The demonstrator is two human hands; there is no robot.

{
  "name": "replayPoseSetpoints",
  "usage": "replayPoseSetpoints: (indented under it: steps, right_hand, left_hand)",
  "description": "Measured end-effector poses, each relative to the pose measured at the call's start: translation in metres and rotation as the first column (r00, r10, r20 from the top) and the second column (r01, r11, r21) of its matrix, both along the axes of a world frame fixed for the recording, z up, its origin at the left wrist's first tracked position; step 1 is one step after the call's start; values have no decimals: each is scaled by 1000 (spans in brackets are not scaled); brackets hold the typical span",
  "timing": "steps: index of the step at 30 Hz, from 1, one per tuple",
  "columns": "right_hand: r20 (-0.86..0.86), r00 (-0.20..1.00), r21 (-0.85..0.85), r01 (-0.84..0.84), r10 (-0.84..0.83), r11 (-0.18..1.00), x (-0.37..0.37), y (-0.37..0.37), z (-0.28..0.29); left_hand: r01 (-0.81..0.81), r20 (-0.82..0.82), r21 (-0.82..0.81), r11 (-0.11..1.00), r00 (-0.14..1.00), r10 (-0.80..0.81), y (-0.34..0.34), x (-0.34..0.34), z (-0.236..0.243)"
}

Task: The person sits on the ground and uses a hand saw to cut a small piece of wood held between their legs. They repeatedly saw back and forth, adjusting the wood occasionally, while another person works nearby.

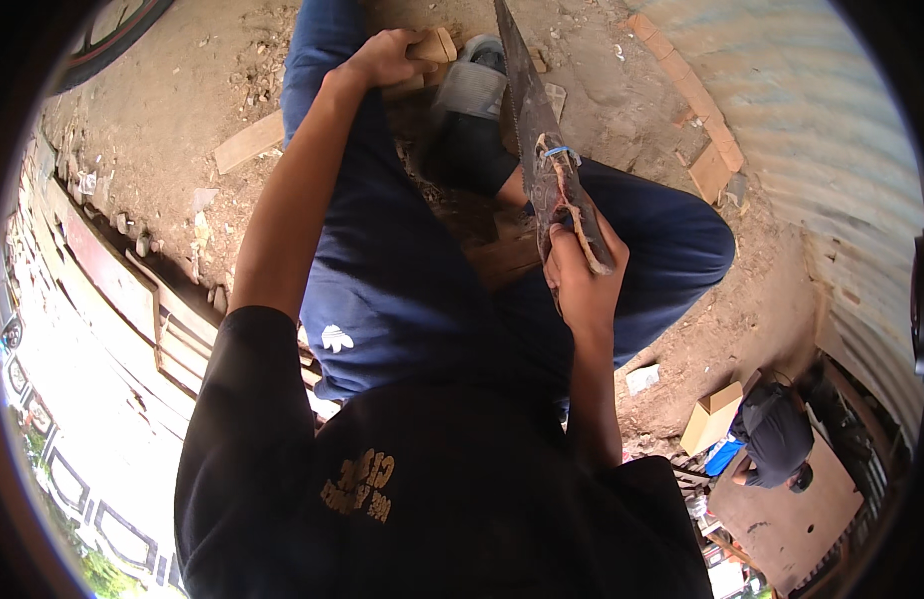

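Counts: bare hands, two: one left hand (387, 60), one right hand (586, 285). One saw (528, 95). One hand-held block (438, 46). Two trouser legs (382, 255). One shoe (472, 88) visible. One co-worker (778, 436). One box (711, 417). One tyre (117, 45) at upper left, partly in view. Planks (107, 265) at left: several; overlap and glare prevent an exact count.

Between the left hand (387, 60) and the saw (535, 110), 1 shod foot (472, 90) obstructs direct passage. Right of the saw, free room extends over dirt ground (594, 100) to a row of brown blocks (681, 75).
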State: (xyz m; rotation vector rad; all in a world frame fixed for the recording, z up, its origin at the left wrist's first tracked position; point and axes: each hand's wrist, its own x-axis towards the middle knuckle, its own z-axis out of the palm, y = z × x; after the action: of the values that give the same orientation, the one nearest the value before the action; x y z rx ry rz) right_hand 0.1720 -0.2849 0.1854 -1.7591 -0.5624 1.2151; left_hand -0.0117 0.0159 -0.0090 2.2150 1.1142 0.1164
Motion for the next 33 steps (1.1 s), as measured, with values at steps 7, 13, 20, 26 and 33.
replayPoseSetpoints:
  steps: [7,13,20,26,33]
  right_hand:
    - [94,994,82,-63,55,995,2,-9,-9]
    - [98,991,44,-95,90,994,-12,-14,-19]
    - [90,993,113,-89,79,990,-16,-20,-26]
    - [207,971,71,-136,118,988,-8,-22,-28]
    - [193,972,122,-158,133,980,-7,-19,-26]
  left_hand:
    - [95,-50,-25,995,994,-97,-5,-3,9]
    - [144,64,81,986,987,-149,-10,-7,10]
    - [179,-73,180,967,983,-168,-14,-5,7]
    - [297,-214,387,873,950,-228,-20,-9,4]
    - [263,-249,324,908,950,-187,-19,1,11]
